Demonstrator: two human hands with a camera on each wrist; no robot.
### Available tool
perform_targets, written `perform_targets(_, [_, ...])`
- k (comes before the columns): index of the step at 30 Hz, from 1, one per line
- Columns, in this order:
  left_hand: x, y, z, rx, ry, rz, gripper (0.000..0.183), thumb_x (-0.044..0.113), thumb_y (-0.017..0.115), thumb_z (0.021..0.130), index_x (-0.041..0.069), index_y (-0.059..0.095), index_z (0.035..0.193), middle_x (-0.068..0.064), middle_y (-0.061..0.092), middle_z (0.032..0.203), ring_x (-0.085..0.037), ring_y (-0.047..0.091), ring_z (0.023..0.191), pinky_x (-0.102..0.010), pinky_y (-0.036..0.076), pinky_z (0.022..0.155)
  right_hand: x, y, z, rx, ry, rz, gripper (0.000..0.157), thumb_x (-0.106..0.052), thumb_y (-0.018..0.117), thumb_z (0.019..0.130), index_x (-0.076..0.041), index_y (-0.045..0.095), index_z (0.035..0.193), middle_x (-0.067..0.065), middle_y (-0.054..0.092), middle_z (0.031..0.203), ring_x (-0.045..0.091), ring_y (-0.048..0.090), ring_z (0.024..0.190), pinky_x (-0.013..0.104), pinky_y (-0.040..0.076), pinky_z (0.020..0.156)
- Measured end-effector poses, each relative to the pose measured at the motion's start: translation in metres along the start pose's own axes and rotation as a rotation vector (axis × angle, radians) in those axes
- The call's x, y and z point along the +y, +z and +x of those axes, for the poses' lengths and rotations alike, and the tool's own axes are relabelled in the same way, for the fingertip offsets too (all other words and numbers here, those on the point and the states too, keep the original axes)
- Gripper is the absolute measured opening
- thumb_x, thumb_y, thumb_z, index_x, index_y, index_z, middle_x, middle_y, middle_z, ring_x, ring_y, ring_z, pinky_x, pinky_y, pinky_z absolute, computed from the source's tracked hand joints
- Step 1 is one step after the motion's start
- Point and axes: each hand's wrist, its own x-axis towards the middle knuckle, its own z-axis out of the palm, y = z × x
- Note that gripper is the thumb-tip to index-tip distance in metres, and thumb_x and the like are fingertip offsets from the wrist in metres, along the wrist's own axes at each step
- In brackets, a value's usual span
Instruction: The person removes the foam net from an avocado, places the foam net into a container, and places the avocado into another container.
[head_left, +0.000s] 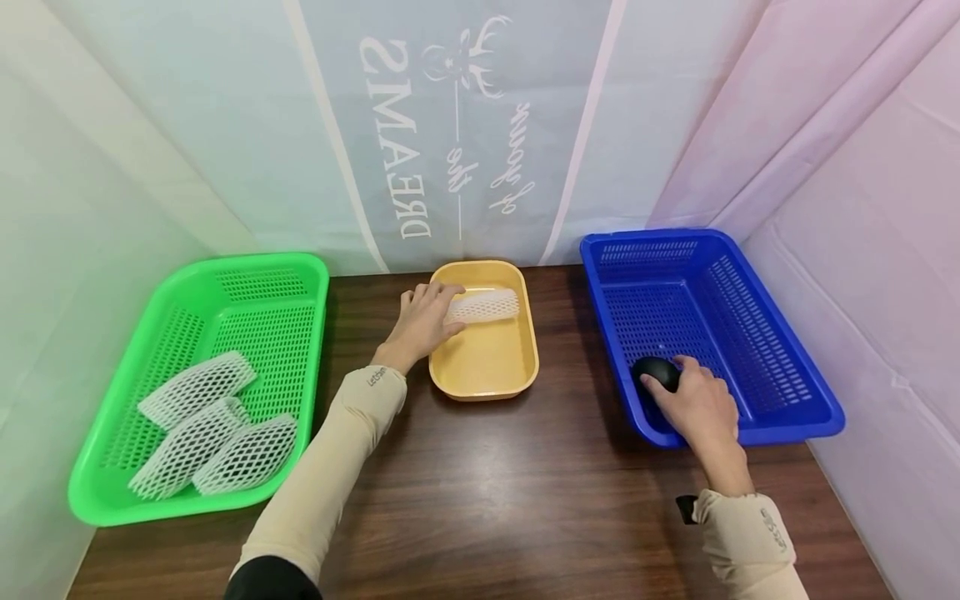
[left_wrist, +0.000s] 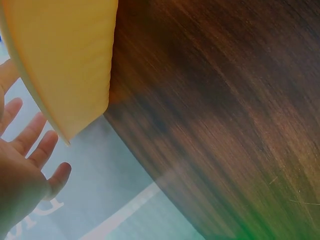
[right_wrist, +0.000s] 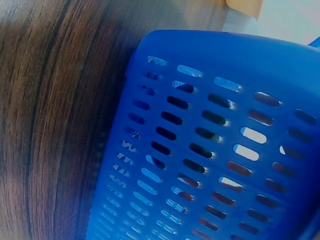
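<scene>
In the head view, a white foam net sleeve [head_left: 487, 306] lies in the yellow tray [head_left: 480, 367]. My left hand [head_left: 423, 321] is at the sleeve's left end, thumb on one side and forefinger on the other. The left wrist view shows the other fingers [left_wrist: 37, 132] spread beside the tray's outer wall. Inside the blue basket [head_left: 780, 429], near its front left corner, my right hand [head_left: 701, 404] grips a smooth black rounded object [head_left: 655, 375], with the thumb over its near side. The basket wall mostly hides that hand in the right wrist view.
A green basket [head_left: 315, 333] stands on the left with several white foam net sleeves [head_left: 198, 387] in it. All the containers stand on a dark wood table [head_left: 480, 500]. Printed cloth [head_left: 465, 125] hangs behind and along both sides.
</scene>
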Motion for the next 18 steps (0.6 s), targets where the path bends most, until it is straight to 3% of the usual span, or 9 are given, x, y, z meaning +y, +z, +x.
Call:
perform_targets(5, [-0.001,-0.002,-0.002,0.003,-0.001,0.003,0.058,0.036,0.069,0.092,0.020,0.046,0.143,-0.011,0.050,0.138,-0.034,0.042,0.128,-0.050,0.030,0.101,-0.002,0.002,-0.001,0.091,-0.049,-0.005,0.074,-0.050,0.061,0.093,0.005,0.045,0.140,0.040,0.054,0.124,0.059,0.053,0.103,0.059,0.044,0.071])
perform_targets(12, [-0.001,-0.007,-0.002,0.007,0.016,-0.005,0.060,0.033,0.072,0.091,0.019,0.046,0.143,-0.011,0.050,0.139,-0.035,0.041,0.129,-0.052,0.030,0.102,-0.006,0.001,-0.008,0.201,-0.095,-0.010,0.064,-0.043,0.065,0.093,0.003,0.052,0.135,0.037,0.052,0.131,0.061,0.046,0.113,0.069,0.038,0.091])
perform_targets(18, [-0.003,-0.012,-0.006,-0.031,0.009,-0.005,0.062,0.036,0.072,0.091,0.019,0.045,0.144,-0.012,0.050,0.140,-0.035,0.042,0.128,-0.051,0.032,0.103,-0.018,-0.001,-0.011,0.272,-0.165,0.012,0.055,-0.044,0.064,0.094,-0.003,0.060,0.130,0.032,0.057,0.130,0.058,0.048,0.115,0.070,0.038,0.092])
